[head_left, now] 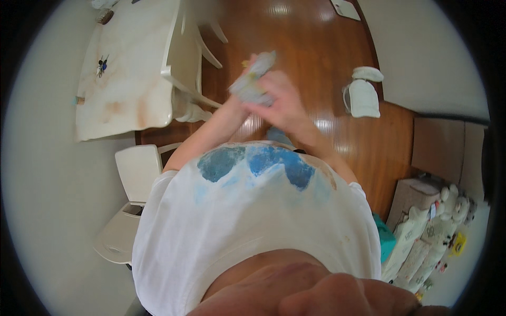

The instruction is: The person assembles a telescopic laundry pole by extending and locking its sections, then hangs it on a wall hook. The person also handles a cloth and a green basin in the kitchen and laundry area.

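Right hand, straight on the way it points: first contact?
Likely the crumpled grey-white bundle, probably cloth: the right hand points up and left at it and appears to be touching it. Motion blur leaves the exact contact and depth unclear.

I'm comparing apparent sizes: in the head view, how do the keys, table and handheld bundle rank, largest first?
1. Table
2. Handheld bundle, blurred and partly covered
3. Keys
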`<action>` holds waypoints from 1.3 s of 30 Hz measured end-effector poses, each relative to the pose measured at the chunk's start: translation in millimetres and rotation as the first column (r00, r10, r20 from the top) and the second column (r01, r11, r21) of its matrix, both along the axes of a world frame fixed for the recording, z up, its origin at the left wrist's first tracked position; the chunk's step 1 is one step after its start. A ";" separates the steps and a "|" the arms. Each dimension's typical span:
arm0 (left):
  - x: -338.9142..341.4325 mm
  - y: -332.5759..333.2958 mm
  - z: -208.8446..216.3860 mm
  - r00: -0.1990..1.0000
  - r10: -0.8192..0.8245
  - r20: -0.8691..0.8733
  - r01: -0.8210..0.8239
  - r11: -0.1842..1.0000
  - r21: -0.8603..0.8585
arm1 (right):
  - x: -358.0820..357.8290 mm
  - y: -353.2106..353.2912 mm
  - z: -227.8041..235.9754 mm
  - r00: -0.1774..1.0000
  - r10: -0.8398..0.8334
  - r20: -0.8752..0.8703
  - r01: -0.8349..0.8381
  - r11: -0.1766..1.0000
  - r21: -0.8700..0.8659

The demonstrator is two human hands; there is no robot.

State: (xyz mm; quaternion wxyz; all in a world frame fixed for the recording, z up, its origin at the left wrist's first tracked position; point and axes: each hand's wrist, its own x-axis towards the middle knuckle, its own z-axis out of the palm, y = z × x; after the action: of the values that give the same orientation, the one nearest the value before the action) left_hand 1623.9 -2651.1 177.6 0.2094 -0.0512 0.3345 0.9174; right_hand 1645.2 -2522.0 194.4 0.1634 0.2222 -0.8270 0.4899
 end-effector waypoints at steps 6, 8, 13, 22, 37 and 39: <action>-106.5 75.3 36.5 0.994 0.031 0.107 -0.014 0.987 -0.158 | -147.3 77.2 8.2 0.975 -0.218 0.041 0.221 0.970 -0.104; -130.4 83.2 46.2 0.998 -0.057 0.008 0.057 0.998 -0.037 | -189.0 110.0 8.6 0.960 -0.145 0.241 0.214 0.932 -0.291; -199.6 93.2 50.7 0.992 0.120 -0.039 -0.123 0.989 -0.082 | -251.6 161.1 6.8 0.901 0.043 0.431 0.278 0.705 -0.652; -355.3 106.2 23.6 0.997 -0.062 -0.042 0.065 0.995 0.073 | -364.8 180.7 31.0 0.921 -0.106 0.375 0.306 0.792 -0.528; -602.0 151.4 47.8 0.999 -0.030 -0.043 0.027 0.998 -0.058 | -602.5 139.1 44.8 0.914 -0.132 -0.384 0.234 0.944 0.234; -621.2 157.8 45.4 0.998 -0.044 -0.052 0.041 0.998 -0.054 | -634.7 143.6 31.7 0.897 -0.002 -0.443 0.151 0.941 0.302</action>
State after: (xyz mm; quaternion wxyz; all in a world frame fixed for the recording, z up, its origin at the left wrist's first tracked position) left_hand 1002.7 -2493.2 223.1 0.2185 -0.0250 0.3652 0.9046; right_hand 1010.5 -2378.4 226.1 0.3244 0.3172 -0.8473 0.2760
